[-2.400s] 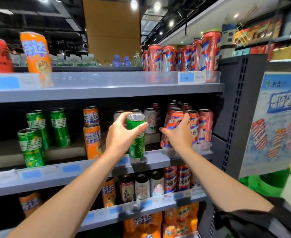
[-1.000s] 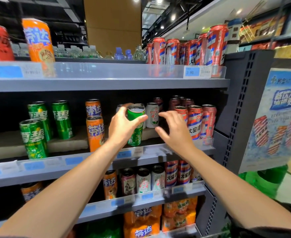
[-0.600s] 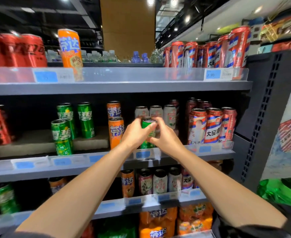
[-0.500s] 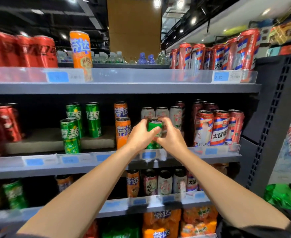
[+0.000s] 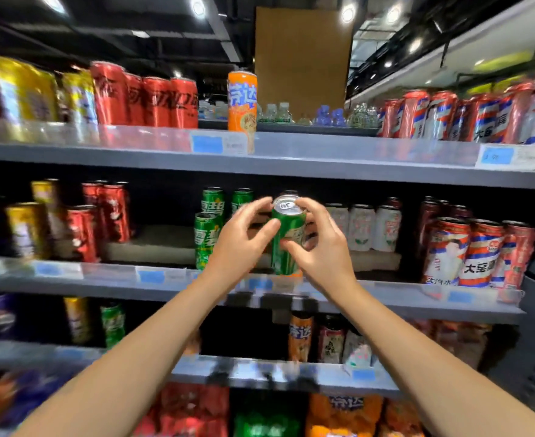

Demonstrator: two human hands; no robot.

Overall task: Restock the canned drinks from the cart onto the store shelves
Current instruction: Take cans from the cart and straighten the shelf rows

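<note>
A green can (image 5: 288,239) is held upright between both hands in front of the middle shelf (image 5: 102,283), its base just above the shelf's front edge. The left hand (image 5: 239,239) curls its fingers and thumb round the can's left side; the right hand (image 5: 321,247) grips the right side. More green cans (image 5: 208,238) stand just to the left.

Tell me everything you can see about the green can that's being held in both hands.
The green can is a slim metal drink can with a silver top and an unopened pull tab. Its label is blurred. It stands nearly upright, top tipped slightly toward the camera, in front of the middle shelf. The left hand grips its left side; the right hand pinches its right side.
</note>
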